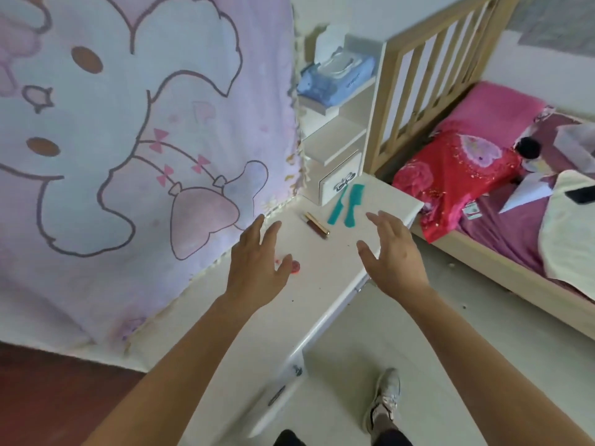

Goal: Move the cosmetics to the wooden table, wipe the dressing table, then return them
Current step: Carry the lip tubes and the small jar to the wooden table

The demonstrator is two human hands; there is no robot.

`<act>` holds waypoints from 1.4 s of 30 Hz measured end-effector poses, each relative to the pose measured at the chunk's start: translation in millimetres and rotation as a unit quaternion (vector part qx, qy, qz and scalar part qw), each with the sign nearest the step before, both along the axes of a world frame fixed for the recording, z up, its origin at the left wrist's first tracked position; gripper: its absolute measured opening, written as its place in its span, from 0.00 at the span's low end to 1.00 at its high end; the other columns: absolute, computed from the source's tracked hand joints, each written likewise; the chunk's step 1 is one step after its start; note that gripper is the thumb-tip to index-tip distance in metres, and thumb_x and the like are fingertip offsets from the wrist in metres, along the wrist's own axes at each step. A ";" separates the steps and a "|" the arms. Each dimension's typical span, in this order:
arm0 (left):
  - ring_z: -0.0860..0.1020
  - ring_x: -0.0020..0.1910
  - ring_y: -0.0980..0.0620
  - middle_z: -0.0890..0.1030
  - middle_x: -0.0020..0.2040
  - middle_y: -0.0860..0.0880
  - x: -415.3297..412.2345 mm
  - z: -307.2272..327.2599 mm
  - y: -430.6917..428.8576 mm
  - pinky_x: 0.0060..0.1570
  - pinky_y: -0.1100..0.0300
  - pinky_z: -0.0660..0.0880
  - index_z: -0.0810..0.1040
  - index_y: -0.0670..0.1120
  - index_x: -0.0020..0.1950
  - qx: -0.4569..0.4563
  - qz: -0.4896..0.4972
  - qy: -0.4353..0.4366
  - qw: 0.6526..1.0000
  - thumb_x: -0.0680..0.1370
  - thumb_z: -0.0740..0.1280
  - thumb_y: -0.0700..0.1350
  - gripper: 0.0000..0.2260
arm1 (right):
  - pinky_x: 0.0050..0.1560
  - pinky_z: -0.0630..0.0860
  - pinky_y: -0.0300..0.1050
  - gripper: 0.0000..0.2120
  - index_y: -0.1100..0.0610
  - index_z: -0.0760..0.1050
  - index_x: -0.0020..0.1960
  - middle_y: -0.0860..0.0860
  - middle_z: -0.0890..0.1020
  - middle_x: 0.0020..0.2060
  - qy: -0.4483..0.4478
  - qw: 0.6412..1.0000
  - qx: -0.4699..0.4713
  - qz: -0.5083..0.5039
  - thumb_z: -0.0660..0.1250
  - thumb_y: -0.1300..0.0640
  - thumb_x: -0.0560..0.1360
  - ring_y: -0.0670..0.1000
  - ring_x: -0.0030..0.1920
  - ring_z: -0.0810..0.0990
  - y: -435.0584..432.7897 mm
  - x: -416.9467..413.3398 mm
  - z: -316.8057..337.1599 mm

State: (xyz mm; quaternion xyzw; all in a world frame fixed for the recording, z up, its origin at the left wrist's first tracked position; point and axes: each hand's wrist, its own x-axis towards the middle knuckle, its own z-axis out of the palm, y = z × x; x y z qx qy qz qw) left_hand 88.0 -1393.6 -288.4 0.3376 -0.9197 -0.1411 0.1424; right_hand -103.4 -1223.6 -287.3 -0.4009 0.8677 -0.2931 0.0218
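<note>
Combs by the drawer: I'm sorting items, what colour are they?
Both combs are teal, seen best in head view.

Hands: the left hand (257,268) and right hand (391,255) are bare, as are both forearms (180,365) up to the frame edge. Footwear: one lace-up trainer (384,399), grey-white upper, pale laces. Legwear: dark trousers (391,439), seen only at the lower frame edge

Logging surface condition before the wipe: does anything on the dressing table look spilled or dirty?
Yes: red smears mark the dressing table beside a small red round item by the left hand; dark specks dot the top nearby.
</note>
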 end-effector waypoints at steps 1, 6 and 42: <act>0.58 0.76 0.44 0.57 0.79 0.45 -11.2 -9.3 -7.8 0.70 0.46 0.61 0.62 0.50 0.76 0.003 0.008 -0.014 1.000 0.78 0.65 0.55 0.28 | 0.70 0.66 0.54 0.26 0.55 0.66 0.74 0.56 0.67 0.73 -0.006 1.000 0.014 0.007 0.66 0.51 0.78 0.56 0.73 0.65 -9.3 -14.6 -8.7; 0.56 0.77 0.44 0.55 0.79 0.47 -67.3 -52.8 -49.1 0.71 0.43 0.59 0.60 0.52 0.77 0.052 0.089 -0.087 0.991 0.79 0.63 0.56 0.28 | 0.71 0.68 0.54 0.26 0.54 0.65 0.74 0.54 0.66 0.74 -0.018 0.993 0.077 0.087 0.65 0.50 0.79 0.56 0.73 0.65 -72.8 -101.3 -42.0; 0.77 0.54 0.41 0.70 0.63 0.42 -124.8 -225.8 -141.4 0.45 0.51 0.73 0.56 0.48 0.75 0.301 0.298 -0.220 0.879 0.78 0.62 0.49 0.27 | 0.48 0.76 0.53 0.17 0.50 0.65 0.68 0.56 0.67 0.58 -0.060 0.856 0.379 0.346 0.58 0.58 0.80 0.59 0.51 0.75 -268.5 -127.7 -226.2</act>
